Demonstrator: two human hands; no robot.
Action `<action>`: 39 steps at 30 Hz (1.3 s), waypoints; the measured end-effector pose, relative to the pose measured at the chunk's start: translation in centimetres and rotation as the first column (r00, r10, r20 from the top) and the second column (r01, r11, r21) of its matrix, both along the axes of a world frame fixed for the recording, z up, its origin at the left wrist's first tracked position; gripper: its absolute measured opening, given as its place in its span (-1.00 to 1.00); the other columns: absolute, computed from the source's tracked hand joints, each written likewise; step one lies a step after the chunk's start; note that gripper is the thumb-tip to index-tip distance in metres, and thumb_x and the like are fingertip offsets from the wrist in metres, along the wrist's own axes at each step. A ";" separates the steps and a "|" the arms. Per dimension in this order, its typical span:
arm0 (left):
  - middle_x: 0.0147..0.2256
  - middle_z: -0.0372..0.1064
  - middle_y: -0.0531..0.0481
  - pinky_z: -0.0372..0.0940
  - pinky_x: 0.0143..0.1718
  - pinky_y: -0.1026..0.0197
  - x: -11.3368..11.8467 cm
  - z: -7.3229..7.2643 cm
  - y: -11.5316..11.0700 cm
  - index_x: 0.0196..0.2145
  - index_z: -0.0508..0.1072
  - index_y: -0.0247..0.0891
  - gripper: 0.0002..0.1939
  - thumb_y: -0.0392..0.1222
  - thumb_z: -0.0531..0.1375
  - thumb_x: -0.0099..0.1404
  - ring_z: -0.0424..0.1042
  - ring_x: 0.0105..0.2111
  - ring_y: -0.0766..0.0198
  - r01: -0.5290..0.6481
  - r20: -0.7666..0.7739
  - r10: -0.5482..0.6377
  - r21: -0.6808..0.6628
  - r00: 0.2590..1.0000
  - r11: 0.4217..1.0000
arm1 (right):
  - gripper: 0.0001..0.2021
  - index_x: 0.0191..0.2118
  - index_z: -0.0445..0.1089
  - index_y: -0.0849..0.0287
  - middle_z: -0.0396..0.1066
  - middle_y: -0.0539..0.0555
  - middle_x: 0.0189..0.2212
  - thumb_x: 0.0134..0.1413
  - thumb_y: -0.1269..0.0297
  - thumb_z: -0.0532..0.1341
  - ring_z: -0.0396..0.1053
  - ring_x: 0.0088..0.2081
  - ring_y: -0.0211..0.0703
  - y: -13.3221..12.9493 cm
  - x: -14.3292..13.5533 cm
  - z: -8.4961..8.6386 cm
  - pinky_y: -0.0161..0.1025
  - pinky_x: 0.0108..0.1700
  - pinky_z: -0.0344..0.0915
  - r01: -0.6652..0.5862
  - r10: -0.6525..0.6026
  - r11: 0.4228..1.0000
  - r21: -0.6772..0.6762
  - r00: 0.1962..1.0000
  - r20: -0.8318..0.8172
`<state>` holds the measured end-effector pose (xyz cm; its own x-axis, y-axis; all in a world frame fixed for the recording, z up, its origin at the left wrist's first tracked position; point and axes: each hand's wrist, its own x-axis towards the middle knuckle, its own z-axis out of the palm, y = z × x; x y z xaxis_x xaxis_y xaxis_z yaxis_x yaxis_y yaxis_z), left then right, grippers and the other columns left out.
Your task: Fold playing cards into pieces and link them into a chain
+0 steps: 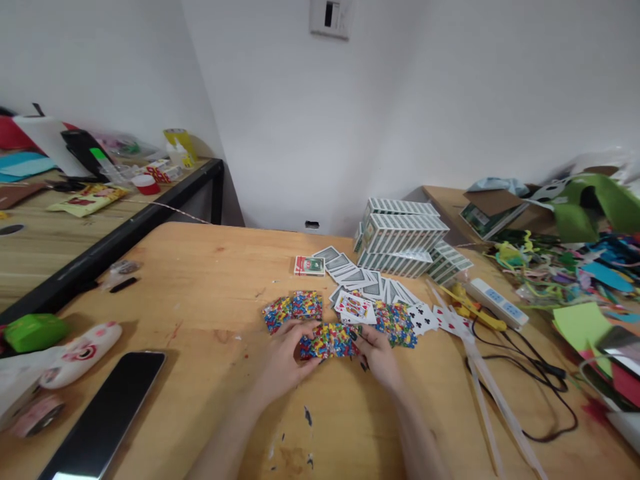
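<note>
Between my two hands is a flat rectangular piece covered in small red, blue, yellow and white bits (331, 341). My left hand (287, 357) pinches its left end, and my right hand (377, 353), with dark nails, grips the right end. Behind my left hand lie similar speckled pieces (306, 305). Another speckled piece (397, 323) rests just beyond my right hand. A face-up court card (355, 308) lies behind the held piece. Face-down playing cards (363, 277) are spread further back, beside a red and green card box (309, 265). Whether the speckled piece is a card or a packet I cannot tell.
Striped card boxes (405, 232) are stacked at the back right. A white power strip (497, 303), black cable (535, 360) and translucent strips (493, 393) lie on the right. At the left are a phone (107, 413) and a green object (35, 333).
</note>
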<state>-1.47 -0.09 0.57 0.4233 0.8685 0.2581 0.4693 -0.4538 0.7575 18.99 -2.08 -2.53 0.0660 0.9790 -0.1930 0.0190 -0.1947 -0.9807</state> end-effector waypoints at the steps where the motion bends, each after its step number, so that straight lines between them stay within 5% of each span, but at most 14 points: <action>1: -0.14 0.35 -0.02 0.23 -0.08 0.11 0.1 -0.1 -0.1 -0.14 0.30 -0.14 -0.57 -0.32 0.24 -0.01 0.30 -0.09 0.18 0.006 0.010 -0.006 -0.006 1.000 1.000 | -0.74 -0.54 0.20 0.17 0.08 -0.13 -0.71 -0.12 0.07 0.17 0.00 -0.72 -0.40 0.0 -0.2 0.0 -0.42 -0.69 -0.06 0.000 0.000 1.000 -0.001 1.000 -0.015; 10: -0.03 0.24 -0.08 0.09 0.05 0.02 0.9 -0.1 -0.7 -0.13 0.22 -0.18 -0.60 -0.33 0.20 0.05 0.19 0.03 0.15 0.046 0.123 -0.038 -0.063 0.992 0.997 | -0.63 -0.53 0.18 0.15 0.04 -0.15 -0.70 -0.11 -0.09 0.15 -0.02 -0.71 -0.41 -0.3 -2.4 1.1 -0.42 -0.69 -0.02 0.042 -0.040 0.998 0.039 0.998 -0.041; 14: 0.02 0.14 -0.16 0.14 0.03 0.04 1.6 -0.5 -0.9 0.04 0.06 -0.20 -0.45 -0.21 0.17 0.11 0.18 0.04 0.13 -0.083 0.254 0.123 -0.162 0.959 0.983 | -0.63 -0.53 0.16 0.13 0.05 -0.15 -0.71 -0.12 -0.11 0.15 -0.02 -0.72 -0.40 -0.4 -3.2 1.0 -0.41 -0.70 -0.02 0.052 -0.050 0.998 0.020 0.994 -0.096; 18: -0.34 0.31 0.01 0.32 -0.41 0.21 2.4 -1.5 -1.1 -0.06 0.10 -0.19 -0.70 -0.12 -0.01 0.25 0.39 -0.42 0.29 -0.203 0.248 0.324 -0.412 0.913 0.888 | -0.67 -0.46 0.20 0.11 0.06 -0.14 -0.70 -0.10 -0.08 0.14 -0.01 -0.71 -0.37 -0.7 -4.1 0.6 -0.41 -0.69 -0.03 0.054 -0.056 0.998 -0.027 0.992 -0.116; 22: -0.58 0.21 0.17 0.19 -0.67 0.30 2.8 -2.1 -1.1 -0.15 0.13 -0.18 -0.76 -0.06 -0.05 0.26 0.20 -0.72 0.39 -0.197 0.251 0.365 -0.511 0.897 0.837 | -0.74 -0.43 0.25 0.07 0.14 -0.10 -0.64 -0.08 -0.02 0.13 0.02 -0.66 -0.33 -0.9 -4.5 0.2 -0.40 -0.65 0.01 0.079 -0.082 0.996 -0.031 0.989 -0.124; 30: -0.44 0.25 0.06 0.28 -0.51 0.27 3.0 -1.6 -1.2 -0.20 0.16 -0.22 -0.81 -0.12 -0.02 0.25 0.32 -0.52 0.33 -0.257 0.241 0.387 -0.436 0.890 0.863 | -0.70 -0.46 0.23 0.07 0.10 -0.12 -0.66 -0.12 -0.08 0.14 0.00 -0.67 -0.33 -0.9 -4.9 0.8 -0.38 -0.65 -0.02 0.122 -0.124 0.992 -0.017 0.985 -0.118; 34: -0.22 0.31 -0.05 0.30 -0.32 0.20 1.8 -1.1 -0.7 -0.12 0.20 -0.22 -0.76 -0.12 -0.03 0.27 0.37 -0.33 0.27 -0.288 0.193 0.346 -0.275 0.918 0.917 | -0.62 -0.49 0.15 0.11 0.01 -0.17 -0.71 -0.15 -0.13 0.14 -0.05 -0.72 -0.40 -0.7 -4.8 0.9 -0.42 -0.70 -0.06 0.150 -0.154 0.988 -0.046 0.982 -0.112; 36: -0.35 0.34 -0.03 0.29 -0.35 0.16 0.5 -0.8 0.1 -0.10 0.22 -0.24 -0.74 -0.12 -0.05 0.28 0.37 -0.38 0.23 -0.353 0.084 0.374 -0.196 0.923 0.915 | -0.60 -0.51 0.12 0.12 -0.01 -0.19 -0.73 -0.16 -0.15 0.15 -0.05 -0.74 -0.42 -0.6 -4.5 0.7 -0.44 -0.72 -0.05 0.179 -0.183 0.983 -0.040 0.977 -0.114; 39: -0.29 0.34 -0.09 0.25 -0.17 0.02 -1.5 -0.3 1.5 -0.16 0.30 -0.25 -0.75 -0.17 0.08 0.18 0.34 -0.22 0.10 -0.449 -0.074 0.456 0.093 0.887 0.889 | -0.58 -0.52 0.09 0.12 -0.01 -0.21 -0.75 -0.18 -0.15 0.17 -0.04 -0.77 -0.43 -0.3 -3.8 0.4 -0.45 -0.75 -0.05 0.232 -0.234 0.972 -0.032 0.963 -0.134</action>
